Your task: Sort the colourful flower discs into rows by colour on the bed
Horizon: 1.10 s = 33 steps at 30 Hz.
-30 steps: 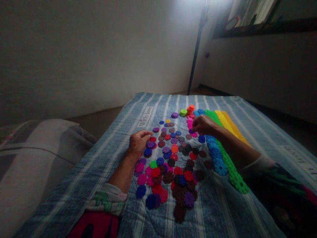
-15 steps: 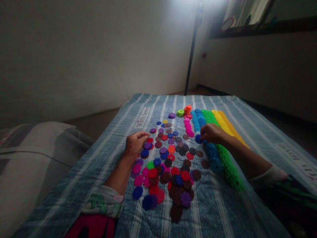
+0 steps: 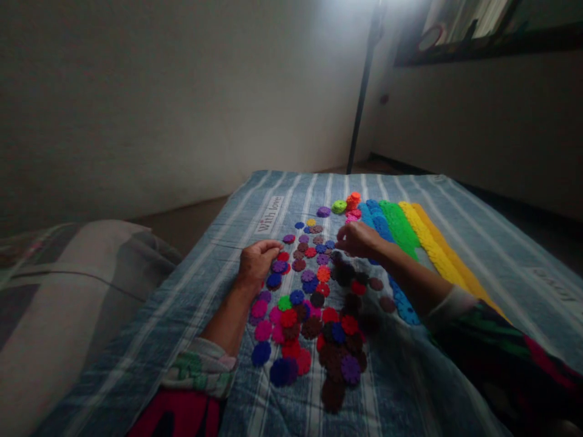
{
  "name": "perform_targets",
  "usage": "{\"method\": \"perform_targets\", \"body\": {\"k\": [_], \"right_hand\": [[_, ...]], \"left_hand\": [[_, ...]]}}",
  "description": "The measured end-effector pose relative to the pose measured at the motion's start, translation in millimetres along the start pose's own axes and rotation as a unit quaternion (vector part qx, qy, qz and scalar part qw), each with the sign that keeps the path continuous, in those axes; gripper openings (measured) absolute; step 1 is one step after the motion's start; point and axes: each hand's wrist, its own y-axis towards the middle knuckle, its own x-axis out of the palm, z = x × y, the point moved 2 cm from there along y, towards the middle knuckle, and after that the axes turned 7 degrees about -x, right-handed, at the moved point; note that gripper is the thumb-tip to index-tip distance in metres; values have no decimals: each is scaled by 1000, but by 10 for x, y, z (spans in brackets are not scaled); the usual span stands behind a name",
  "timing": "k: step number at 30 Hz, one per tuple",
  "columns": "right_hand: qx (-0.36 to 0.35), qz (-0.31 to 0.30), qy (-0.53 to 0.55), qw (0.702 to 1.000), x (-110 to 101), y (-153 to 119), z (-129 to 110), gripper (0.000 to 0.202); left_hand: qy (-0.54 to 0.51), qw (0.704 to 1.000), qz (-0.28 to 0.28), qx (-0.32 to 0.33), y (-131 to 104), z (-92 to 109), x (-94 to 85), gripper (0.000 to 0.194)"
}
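Head view shows thin, scallop-edged discs [image 3: 312,328] scattered, some overlapping, over striped, creased cloth [image 3: 218,303], between the two hands' fingers and nearer the camera. The left hand [image 3: 255,264] is held with thumb and forefinger drawn close together beside a red disc [image 3: 283,257], while the right hand [image 3: 359,240] is bunched near small blue discs [image 3: 330,244] left of its fingertips; whether anything is pinched by either cannot be told. Right of the right fingers, bumpy, ridged rows are laid: blue row [image 3: 403,306], green row [image 3: 395,221], yellow row [image 3: 435,246].

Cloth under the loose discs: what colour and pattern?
The cloth is greyish blue with pale stripes; best seen in the head view.
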Motion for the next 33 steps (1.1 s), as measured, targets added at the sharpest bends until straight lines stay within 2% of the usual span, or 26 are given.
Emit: {"method": "perform_targets", "body": {"k": [5,8,11,15,19,23,28,33], "right_hand": [[12,-38,29,999,137,277,-65,27],[18,-51,43,998,182,327,-42,31],[16,-32,54,998,166,301,-20,27],[1,10,67,998,50,216,-10,16],[-12,43,76,996,-145,84,50,15],[0,35,82,996,-285,-135,226,14],[26,-8,84,996,-263,-412,458,16],[49,-29,60,997,-145,-517,548,17]], "left_hand": [[8,1000,2,2,-5,-7,-3,24],[15,1000,2,0,-9,-10,-3,23],[10,1000,-1,1,-9,-15,-3,23],[1,1000,1,2,-7,-16,0,23],[-2,1000,-1,-3,-10,0,5,23],[3,1000,-2,-1,2,1,-1,23],[16,1000,-1,2,31,-22,-9,26],[22,1000,2,0,29,-22,-10,29]]}}
